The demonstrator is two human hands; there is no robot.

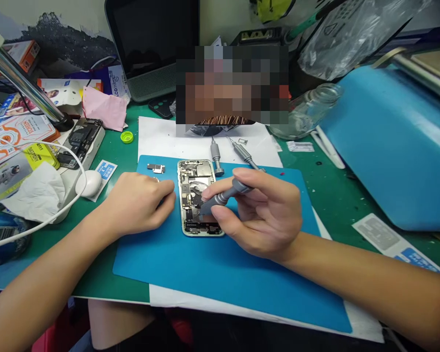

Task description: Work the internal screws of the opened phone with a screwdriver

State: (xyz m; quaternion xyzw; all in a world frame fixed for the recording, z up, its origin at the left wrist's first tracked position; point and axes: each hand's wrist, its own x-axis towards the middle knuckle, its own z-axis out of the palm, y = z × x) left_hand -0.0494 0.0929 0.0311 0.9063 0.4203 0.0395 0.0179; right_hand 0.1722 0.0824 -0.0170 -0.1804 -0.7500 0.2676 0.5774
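An opened smartphone (187,200) lies on the blue mat (205,274), its inner parts exposed. My right hand (267,210) grips a grey screwdriver (222,198) between thumb and fingers. Its lower end points down over the phone; the tip is hard to make out. Just left of the phone, my left hand (143,200) rests closed on the mat, and its curled fingers hide whatever may be inside. A small phone part (156,168) lies beyond that hand. Behind the phone are two more screwdrivers, one upright-looking (215,155) and one slanted (244,152).
White paper (157,132) lies partly under the mat. To the left are a green cap (126,137), another opened phone (81,139), boxes (18,137), a crumpled tissue (40,193) and a white cable (73,151). A glass jar (308,112) and a blue case (385,146) stand right.
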